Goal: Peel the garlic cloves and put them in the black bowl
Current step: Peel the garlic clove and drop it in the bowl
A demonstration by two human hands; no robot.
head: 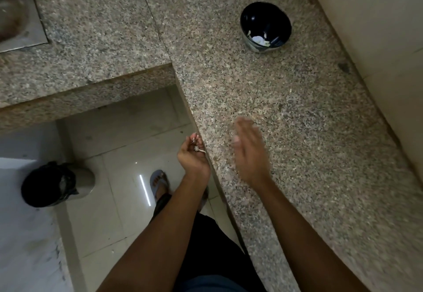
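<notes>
A: Quick count, what have I got on the feed?

B: Two hands. Left hand (193,155) sits at the tabletop (286,113) edge, palm cupped up, fingers curled round a small clump of garlic skins (197,148), so that grip is grasping the scraps. I can't count the bits, too small.

A: And the other?

B: Right hand (249,152) is over the tabletop just to the right of the left grip, fingers straight, blurred, nothing in it. Released.

A: Bowl?

B: One black bowl (265,27), well beyond both grips, far up the tabletop and a little right of the right hand, near the wall (375,40). Pale garlic pieces (259,38) lie in its bottom. I make out maybe three or four, can't say exactly, and can't tell cloves from skin.

A: Anything loose on the stone?

B: A few pale flecks ahead of the right hand, too small to count.

A: Rest?

B: One sink (16,12) corner far left of the grips. On the floor (119,177) below the left grip: one bin (57,184) with a black liner, off to the left, and one foot in a sandal (160,183) just under the left wrist.
</notes>
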